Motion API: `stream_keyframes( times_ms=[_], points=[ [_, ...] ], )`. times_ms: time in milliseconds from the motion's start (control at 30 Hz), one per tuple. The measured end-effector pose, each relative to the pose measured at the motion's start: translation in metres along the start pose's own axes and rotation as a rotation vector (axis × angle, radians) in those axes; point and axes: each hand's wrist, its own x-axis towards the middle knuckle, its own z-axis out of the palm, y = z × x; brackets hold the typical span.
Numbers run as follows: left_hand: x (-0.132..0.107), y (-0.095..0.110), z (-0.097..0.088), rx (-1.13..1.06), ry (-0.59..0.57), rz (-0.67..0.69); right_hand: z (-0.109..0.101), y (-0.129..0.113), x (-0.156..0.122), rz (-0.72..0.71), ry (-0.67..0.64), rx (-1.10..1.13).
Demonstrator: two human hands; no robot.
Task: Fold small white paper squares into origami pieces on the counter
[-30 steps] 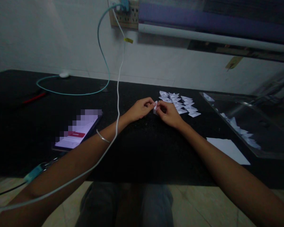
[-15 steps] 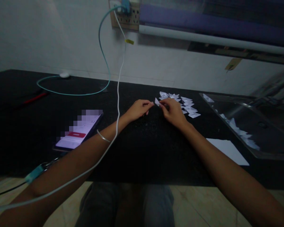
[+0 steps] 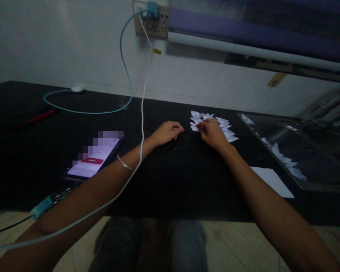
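The left hand lies on the black counter, with fingers curled in and nothing inside. Just to its right, the right hand pinches a folded paper piece, which touches the pile of folded pieces behind the fingers.

White paper pieces, matt black counter
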Motion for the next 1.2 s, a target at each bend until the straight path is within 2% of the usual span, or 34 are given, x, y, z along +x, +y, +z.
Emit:
stream_keyframes(
  times_ms=[200, 800, 1000, 1200],
  points=[
    [0.0011, -0.0039, 0.0007, -0.002, -0.003, 0.005, 0.0008, 0.0016, 0.0007, 0.005, 0.051, 0.006],
    [0.0008, -0.0023, -0.0008, 0.027, -0.034, 0.023, 0.0018, 0.0056, 0.0021, -0.058, 0.004, 0.027],
    [0.0004, -0.0009, -0.001, 0.031, -0.032, 0.03, -0.0021, 0.0053, 0.0021, -0.015, 0.073, 0.1],
    [-0.0004, 0.0001, -0.0013, 0.024, -0.04, 0.023, -0.0008, 0.0089, 0.0007, -0.042, 0.028, 0.072]
  ],
)
